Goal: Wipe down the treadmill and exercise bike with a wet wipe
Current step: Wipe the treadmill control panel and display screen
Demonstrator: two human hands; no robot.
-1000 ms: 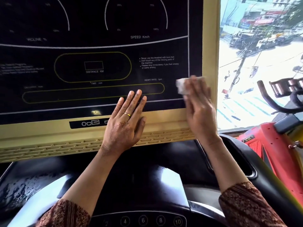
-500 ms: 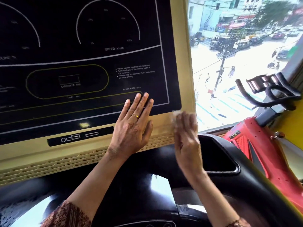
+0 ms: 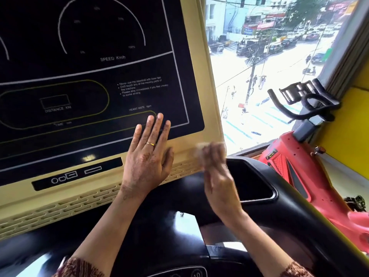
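Now, from the head camera, the person is working on the treadmill [image 3: 79, 204]. The left hand [image 3: 147, 156] lies flat on the bottom of the black screen [image 3: 99, 37]. Its fingers are straight and close together, and it holds nothing. It looks like it is just steadying things.

The right hand [image 3: 217, 176] is at the bottom right corner of the tan frame [image 3: 207, 96] round the screen. A white wipe [image 3: 200, 147] shows at its fingertips, touching the frame. That hand is blurry, so I cannot tell if the fingers press flat on the wipe or curl round it.

So I think the step in hand is rubbing the frame of the treadmill, down at that corner. The red bike [image 3: 299, 176] stands off to the right by the window [image 3: 259, 76], apart from both hands, and I think its turn has not come yet.

Next, the wipe most likely needs to slide along the bottom strip with the little slots, and over the black parts below. That calls for an even press, so the wipe stays under the fingers and does not bunch up or slip out.
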